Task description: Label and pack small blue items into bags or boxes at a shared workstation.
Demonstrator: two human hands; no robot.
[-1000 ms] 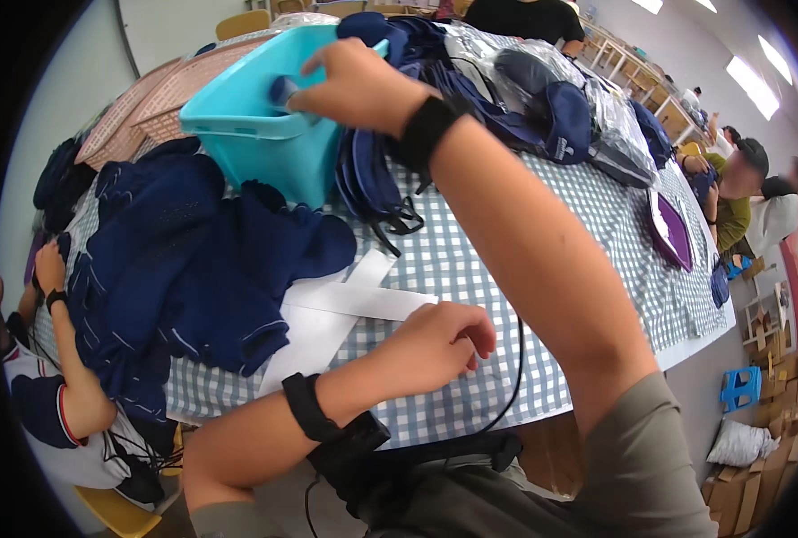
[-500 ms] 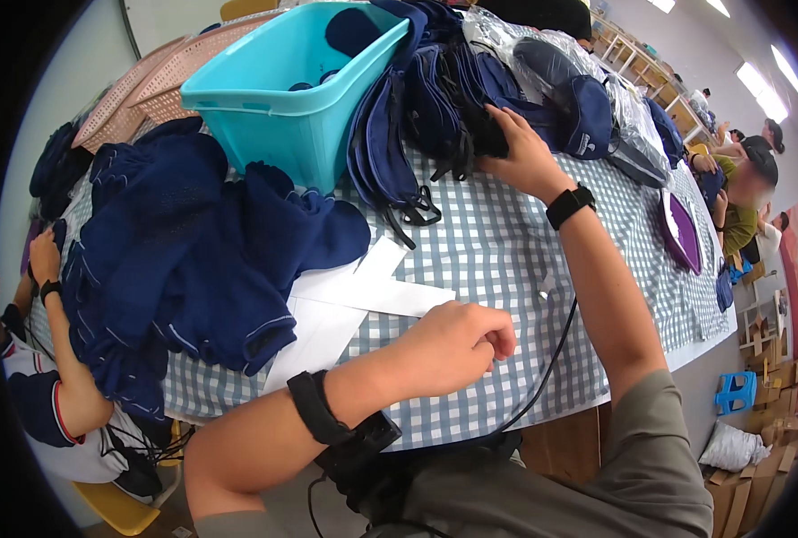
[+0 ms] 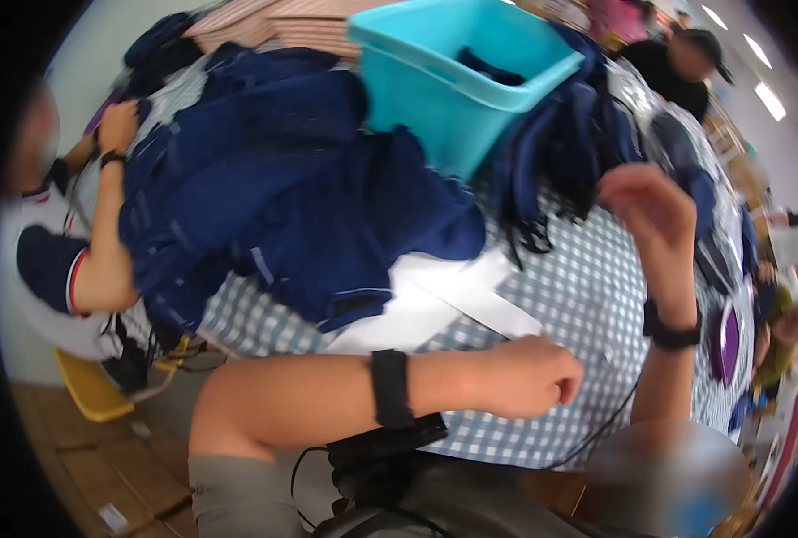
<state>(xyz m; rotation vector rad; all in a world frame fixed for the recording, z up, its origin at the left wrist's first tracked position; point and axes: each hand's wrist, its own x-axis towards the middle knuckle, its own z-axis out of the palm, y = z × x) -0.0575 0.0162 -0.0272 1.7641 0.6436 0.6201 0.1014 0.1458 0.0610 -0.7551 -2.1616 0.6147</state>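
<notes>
A checked table (image 3: 587, 300) bears a navy cloth heap (image 3: 264, 170), a blue tub (image 3: 430, 108) and, just right of that, stacked navy caps (image 3: 571, 148). The right hand (image 3: 654, 211), blurred, fingers apart, seems mid-reach near them; gripping would need closed fingers. The left hand (image 3: 535, 381) is curled together.

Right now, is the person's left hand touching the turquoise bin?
Apart. The head view shows the left hand well short of the turquoise bin, with white strips and navy fabric visible between them.
</notes>
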